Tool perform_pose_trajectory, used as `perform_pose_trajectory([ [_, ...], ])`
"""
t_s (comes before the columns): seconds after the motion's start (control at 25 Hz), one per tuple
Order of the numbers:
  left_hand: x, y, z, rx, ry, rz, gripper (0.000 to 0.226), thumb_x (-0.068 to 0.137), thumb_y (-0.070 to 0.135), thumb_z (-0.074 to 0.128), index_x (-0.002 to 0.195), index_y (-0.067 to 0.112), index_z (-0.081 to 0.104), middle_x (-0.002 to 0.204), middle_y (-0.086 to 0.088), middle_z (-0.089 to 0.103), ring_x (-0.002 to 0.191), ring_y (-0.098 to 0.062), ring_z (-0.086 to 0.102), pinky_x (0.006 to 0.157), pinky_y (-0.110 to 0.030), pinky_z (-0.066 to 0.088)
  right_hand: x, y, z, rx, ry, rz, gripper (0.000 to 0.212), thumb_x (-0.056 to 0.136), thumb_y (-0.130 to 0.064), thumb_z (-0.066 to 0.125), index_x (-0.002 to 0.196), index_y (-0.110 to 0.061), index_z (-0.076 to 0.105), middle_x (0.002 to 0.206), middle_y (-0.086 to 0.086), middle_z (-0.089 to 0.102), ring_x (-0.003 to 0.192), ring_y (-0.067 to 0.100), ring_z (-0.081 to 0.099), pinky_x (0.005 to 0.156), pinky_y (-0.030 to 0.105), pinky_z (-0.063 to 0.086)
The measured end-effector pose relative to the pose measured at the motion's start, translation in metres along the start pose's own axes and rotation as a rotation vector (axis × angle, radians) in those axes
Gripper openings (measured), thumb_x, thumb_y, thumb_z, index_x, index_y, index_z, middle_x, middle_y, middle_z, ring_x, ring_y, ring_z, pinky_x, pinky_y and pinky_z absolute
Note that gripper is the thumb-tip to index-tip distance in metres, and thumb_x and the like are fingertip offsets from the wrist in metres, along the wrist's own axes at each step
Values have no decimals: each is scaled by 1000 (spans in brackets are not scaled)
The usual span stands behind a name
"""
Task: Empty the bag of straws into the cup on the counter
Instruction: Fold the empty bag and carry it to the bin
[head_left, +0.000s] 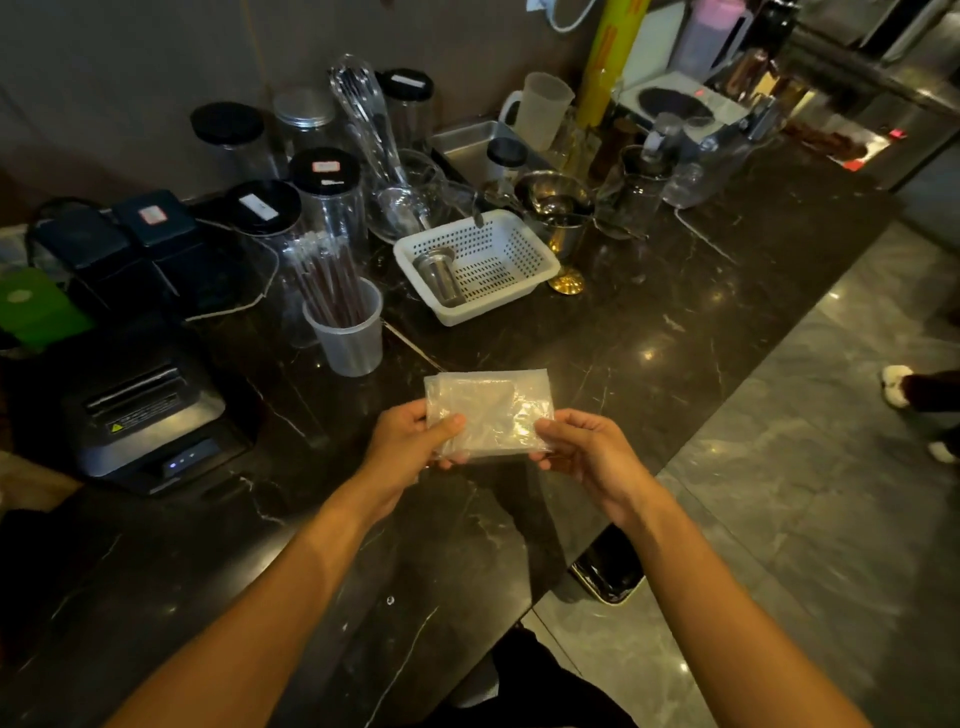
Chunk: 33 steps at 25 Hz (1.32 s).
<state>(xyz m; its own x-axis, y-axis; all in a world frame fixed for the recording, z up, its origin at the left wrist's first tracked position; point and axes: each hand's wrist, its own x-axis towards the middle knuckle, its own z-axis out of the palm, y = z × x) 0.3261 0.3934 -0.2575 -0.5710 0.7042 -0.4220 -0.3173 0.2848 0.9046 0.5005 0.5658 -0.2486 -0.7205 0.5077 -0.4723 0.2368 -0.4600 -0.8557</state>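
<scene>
**Head view: folded, emptied straw bag pinched between two hands above the counter**

Head camera, looking down at a dark marble counter (649, 332). Clear plastic bag (485, 413) held near frame centre, folded flat into a small rectangle, apparently empty. Left hand (410, 441) closed on the bag's 9 o'clock edge, thumb on top; right hand (587, 447) closed on the 3 o'clock edge, likewise pinching. Translucent cup (348, 332) standing at about 11 o'clock from the bag, apart from it, already filled with dark wrapped straws (332, 280) leaning toward 11 o'clock. White perforated basket (478, 265) at 12 o'clock, receipt printer (140, 410) at 9 o'clock.

Handling, as judged: film very light, limp and slick, prone to springing open or sliding between fingertips; best gripped at opposite edges or folded corners, with firm pinches rather than a flat palm. Not fragile. Cup light and top-heavy with straws, so easily tipped if knocked. Task seemingly near done.
</scene>
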Motion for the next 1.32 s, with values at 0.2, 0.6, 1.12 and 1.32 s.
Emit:
perform_pose_trajectory([
  [0.2, 15, 11, 52, 44, -74, 28, 27, 96, 15, 70, 124, 13, 70, 113, -3, 78, 89, -13, 79, 65, -22, 61, -16, 8, -39, 89, 226, -44, 14, 96, -5, 69, 92, -7, 83, 94, 17, 77, 73, 19, 70, 68, 24, 61],
  [0.6, 52, 11, 231, 201, -305, -2, 17, 99, 8, 64, 109, 20, 70, 106, -1, 78, 87, -18, 76, 71, -28, 59, -54, 24, -195, 213, 574, -83, 11, 98, -7, 67, 103, -7, 77, 83, 5, 79, 70, 14, 70, 64, 21, 58],
  [1.12, 118, -116, 439, 309, -196, -172, 10, 98, 13, 65, 91, 20, 65, 89, -6, 68, 81, -19, 65, 70, -29, 55, -54, 107, -382, 250, 814, 82, 4, 99, -11, 68, 95, -12, 71, 79, 2, 68, 61, 15, 66, 54, 25, 52],
  [1.32, 147, -207, 459, 454, -86, -196, 14, 97, 18, 62, 104, 7, 65, 84, 3, 61, 75, -13, 59, 68, -28, 51, -15, 181, -410, 267, 823, 186, 16, 102, -6, 62, 89, -12, 70, 65, -7, 71, 57, 12, 64, 58, 24, 57],
])
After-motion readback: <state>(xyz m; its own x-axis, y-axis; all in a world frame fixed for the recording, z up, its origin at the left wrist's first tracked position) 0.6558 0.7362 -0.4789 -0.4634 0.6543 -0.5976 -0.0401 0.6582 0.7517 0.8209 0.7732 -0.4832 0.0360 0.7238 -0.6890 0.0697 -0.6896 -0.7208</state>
